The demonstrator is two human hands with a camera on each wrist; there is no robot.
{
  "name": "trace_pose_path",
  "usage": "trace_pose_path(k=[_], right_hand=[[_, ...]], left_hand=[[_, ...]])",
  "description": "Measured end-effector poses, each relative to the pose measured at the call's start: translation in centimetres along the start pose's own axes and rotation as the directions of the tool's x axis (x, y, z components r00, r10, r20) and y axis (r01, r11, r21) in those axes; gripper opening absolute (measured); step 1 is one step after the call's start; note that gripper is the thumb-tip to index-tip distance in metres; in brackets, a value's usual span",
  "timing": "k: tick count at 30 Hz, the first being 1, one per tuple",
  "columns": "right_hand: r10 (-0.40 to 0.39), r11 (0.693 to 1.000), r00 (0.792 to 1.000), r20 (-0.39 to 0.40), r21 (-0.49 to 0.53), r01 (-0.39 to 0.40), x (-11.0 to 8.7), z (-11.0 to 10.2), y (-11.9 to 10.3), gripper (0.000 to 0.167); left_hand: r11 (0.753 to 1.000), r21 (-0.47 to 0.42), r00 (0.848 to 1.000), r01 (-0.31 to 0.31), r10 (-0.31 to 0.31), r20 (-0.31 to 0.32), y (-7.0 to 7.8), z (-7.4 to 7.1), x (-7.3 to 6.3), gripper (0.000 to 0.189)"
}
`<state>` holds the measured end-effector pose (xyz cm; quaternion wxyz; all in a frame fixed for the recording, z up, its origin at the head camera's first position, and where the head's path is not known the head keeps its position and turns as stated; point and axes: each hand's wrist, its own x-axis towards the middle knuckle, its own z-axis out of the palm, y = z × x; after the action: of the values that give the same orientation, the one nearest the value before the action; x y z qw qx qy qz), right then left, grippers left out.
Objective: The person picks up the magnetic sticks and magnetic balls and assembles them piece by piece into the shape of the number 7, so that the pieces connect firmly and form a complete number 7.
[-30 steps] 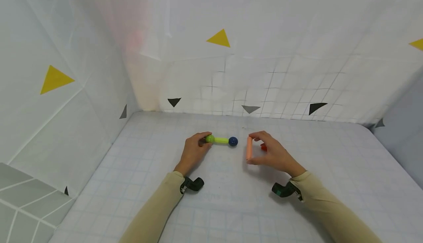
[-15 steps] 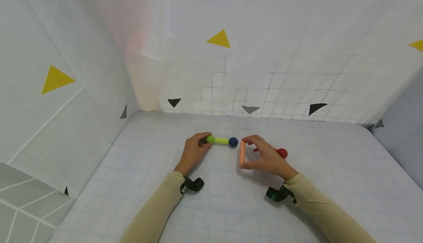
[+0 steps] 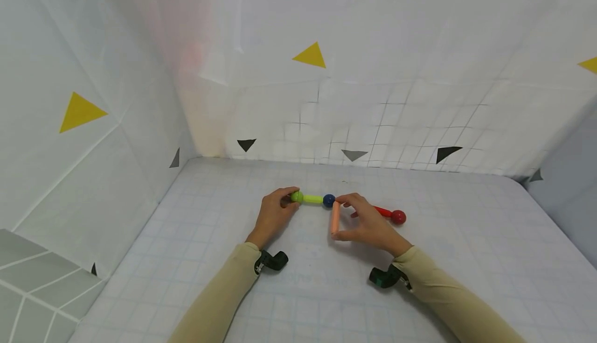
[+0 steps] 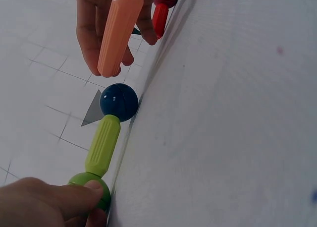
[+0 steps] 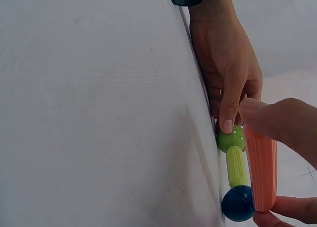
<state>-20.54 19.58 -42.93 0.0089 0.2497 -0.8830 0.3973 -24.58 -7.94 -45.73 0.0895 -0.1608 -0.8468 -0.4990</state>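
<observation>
Left hand [image 3: 272, 214]: you're pinching green ball [image 3: 298, 197], likely steadying lime rod [image 3: 313, 199] and blue ball [image 3: 328, 200] to its right | right hand [image 3: 373, 227]: you're clamping orange rod [image 3: 335, 218] by its ends near blue ball, seemingly leaving sides free | red rod [image 3: 384, 212]: lying beyond right hand

A ribbed lime rod [image 4: 103, 145] joins a green ball [image 3: 297, 196], pinched in the left grip [image 3: 273, 213], to a blue ball [image 4: 119, 103]. Beside it, crosswise, the right grip [image 3: 370, 225] holds an orange rod [image 4: 119, 36] by its ends.
</observation>
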Motion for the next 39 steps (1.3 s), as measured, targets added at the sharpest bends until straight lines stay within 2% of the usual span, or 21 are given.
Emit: trace_pose_path(k=[11,18,39], right_hand=[[0.008,1.000,1.000,0.019,0.003,-0.008,0.2,0.4,-0.3,0.080],[0.032,0.999,0.999,0.037,0.006,-0.032,0.2,0.7,-0.4,0.080],[0.029,0.998,0.999,0.014,-0.053,-0.028,0.6,1.5,-0.7,0.079]], left_hand=[[0.999,0.012,0.999,-0.032,0.032,-0.005,0.1,0.0,0.1,0.040],[0.999,0.013,0.999,-0.029,0.030,-0.016,-0.1,0.1,0.1,0.040],[0.999,0.036,1.000,-0.026,0.026,-0.016,-0.3,0.1,0.1,0.039]])
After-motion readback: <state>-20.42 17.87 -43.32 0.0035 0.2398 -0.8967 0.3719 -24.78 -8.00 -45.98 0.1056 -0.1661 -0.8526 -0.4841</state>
